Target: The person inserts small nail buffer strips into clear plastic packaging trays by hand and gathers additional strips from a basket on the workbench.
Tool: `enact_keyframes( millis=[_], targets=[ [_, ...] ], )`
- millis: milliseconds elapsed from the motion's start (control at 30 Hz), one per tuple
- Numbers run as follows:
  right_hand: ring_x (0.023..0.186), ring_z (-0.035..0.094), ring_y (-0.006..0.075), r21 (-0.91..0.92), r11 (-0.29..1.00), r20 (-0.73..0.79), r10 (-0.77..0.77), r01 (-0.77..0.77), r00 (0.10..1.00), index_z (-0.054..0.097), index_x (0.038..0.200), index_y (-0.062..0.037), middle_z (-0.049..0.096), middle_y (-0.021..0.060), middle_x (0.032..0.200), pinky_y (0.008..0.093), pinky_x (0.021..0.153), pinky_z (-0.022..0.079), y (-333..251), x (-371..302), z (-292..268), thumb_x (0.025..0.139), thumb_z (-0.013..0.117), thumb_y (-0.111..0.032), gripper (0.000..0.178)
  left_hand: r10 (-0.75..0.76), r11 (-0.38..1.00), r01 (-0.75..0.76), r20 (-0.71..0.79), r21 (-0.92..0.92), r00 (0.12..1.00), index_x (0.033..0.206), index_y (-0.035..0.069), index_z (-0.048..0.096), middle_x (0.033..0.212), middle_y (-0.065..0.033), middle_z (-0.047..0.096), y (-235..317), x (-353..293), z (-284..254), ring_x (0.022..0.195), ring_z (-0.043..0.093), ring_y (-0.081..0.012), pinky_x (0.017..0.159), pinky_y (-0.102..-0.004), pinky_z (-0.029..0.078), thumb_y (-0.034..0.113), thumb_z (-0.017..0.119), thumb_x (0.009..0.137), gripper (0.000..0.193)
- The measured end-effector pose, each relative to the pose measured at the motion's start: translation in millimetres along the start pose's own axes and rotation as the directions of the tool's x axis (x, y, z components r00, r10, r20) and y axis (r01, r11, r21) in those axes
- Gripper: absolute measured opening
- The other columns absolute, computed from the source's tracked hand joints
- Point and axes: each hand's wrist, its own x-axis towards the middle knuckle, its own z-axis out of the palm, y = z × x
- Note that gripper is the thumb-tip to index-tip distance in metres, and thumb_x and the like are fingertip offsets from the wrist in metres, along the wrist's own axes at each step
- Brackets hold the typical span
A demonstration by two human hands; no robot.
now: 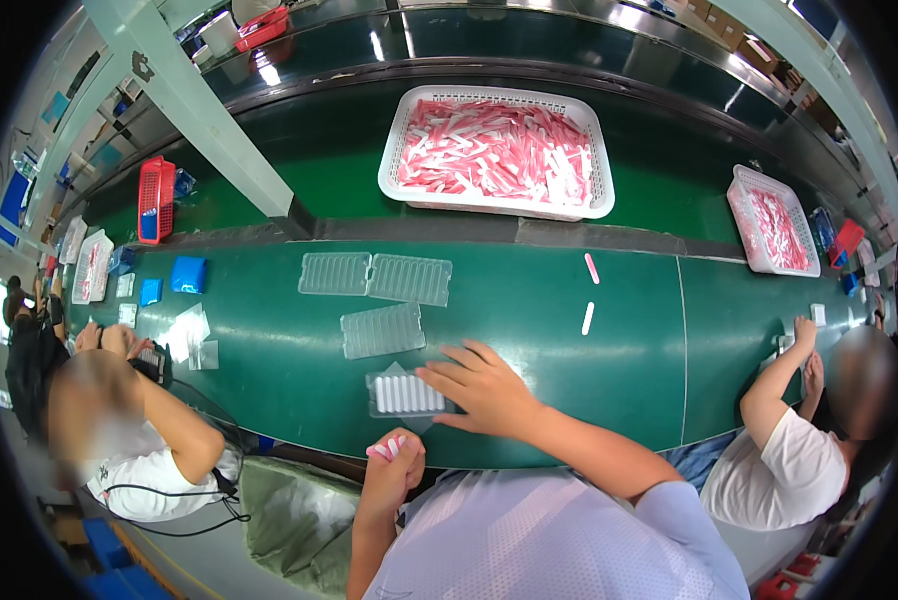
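Note:
My left hand [397, 462] is closed around a few small pink-and-white plastic sticks [387, 448], near the table's front edge. Just beyond it lies a clear plastic tray [373, 406] with several white sticks [401, 394] side by side in its slots. Over that tray's right end reaches my right hand [487, 394], palm down with its fingers stretched and apart. Its fingertips are beside the rightmost sticks; whether they touch cannot be made out. Behind the filled tray lie a ribbed clear tray [383, 331] and a two-part ribbed clear tray [409, 279].
A white basket [394, 190] heaped with pink and white sticks stands on the far ledge. One pink stick [592, 268] and one white stick [588, 318] lie to the right. Blue packets [189, 274] lie left. People work on both sides; a green-lined bin [294, 500] stands below left.

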Motion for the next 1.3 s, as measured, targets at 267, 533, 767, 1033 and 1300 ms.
enact_keyframes(
  millis=[267, 533, 767, 1033, 1300],
  targets=[
    [0.143, 0.048, 0.034, -0.059, 0.988, -0.149, -0.148, 0.14, 0.978, 0.057, 0.148, -0.017, 0.056, 0.0113, 0.15, 0.0567, 0.123, 0.03, 25.9, 90.4, 8.7, 0.093, 0.07, -0.047, 0.064, 0.338, 0.848, -0.174, -0.258, 0.5, 0.905, 0.096, 0.002, 0.07, 0.068, 0.0044, 0.055, 14.5, -10.2, -9.4, 0.059, 0.046, -0.0021, 0.053, -0.0211, 0.035, 0.016, 0.068, 0.104, 0.017],
    [0.149, 0.043, 0.0315, -0.091, 0.986, -0.029, -0.144, 0.141, 0.989, 0.067, 0.138, -0.0212, 0.052, 0.0071, 0.157, 0.0568, 0.124, 0.029, 81.0, 61.1, 0.2, 0.099, 0.065, -0.042, 0.044, 0.455, 0.752, -0.234, -0.229, 0.616, 0.86, 0.105, 0.001, 0.073, 0.08, 0.0047, 0.06, 8.0, -11.1, -15.4, 0.07, 0.048, -0.0025, 0.062, -0.0207, 0.038, 0.012, 0.069, 0.102, 0.012],
    [0.148, 0.044, 0.0321, -0.034, 0.998, -0.019, 0.061, -0.061, 0.998, 0.06, 0.144, -0.0152, 0.055, 0.0085, 0.153, 0.0568, 0.125, 0.027, 81.3, -23.9, -55.0, 0.097, 0.068, -0.04, 0.054, 0.188, 0.974, -0.171, -0.107, 0.148, 0.976, 0.107, 0.001, 0.067, 0.066, 0.0042, 0.046, 28.2, 10.5, 21.5, 0.053, 0.039, -0.0036, 0.047, -0.0227, 0.027, 0.014, 0.063, 0.106, 0.014],
    [0.15, 0.042, 0.0406, 0.195, 0.975, -0.289, 0.165, -0.11, 0.943, 0.033, 0.162, -0.0066, 0.05, 0.0192, 0.158, 0.065, 0.126, 0.011, 65.4, -106.7, -138.7, 0.083, 0.067, -0.076, 0.111, 0.49, 0.579, -0.516, 0.236, 0.631, 0.839, 0.101, 0.001, 0.072, 0.068, 0.0024, 0.056, 2.1, 58.0, 55.2, 0.06, 0.048, -0.0047, 0.053, -0.023, 0.036, 0.015, 0.07, 0.102, 0.014],
    [0.16, 0.007, 0.0383, -0.518, 0.855, -0.747, -0.469, 0.03, 0.472, 0.006, 0.17, -0.0277, 0.003, 0.0008, 0.176, 0.0723, 0.124, -0.007, -47.3, -124.5, -297.5, 0.084, 0.042, -0.092, 0.113, 0.581, 0.026, -0.784, 0.629, 0.621, 0.517, 0.09, 0.004, 0.072, 0.065, -0.008, 0.058, -2.1, 59.6, 63.9, 0.051, 0.055, -0.0232, 0.049, -0.0332, 0.043, 0.009, 0.076, 0.093, 0.007]
  ],
)
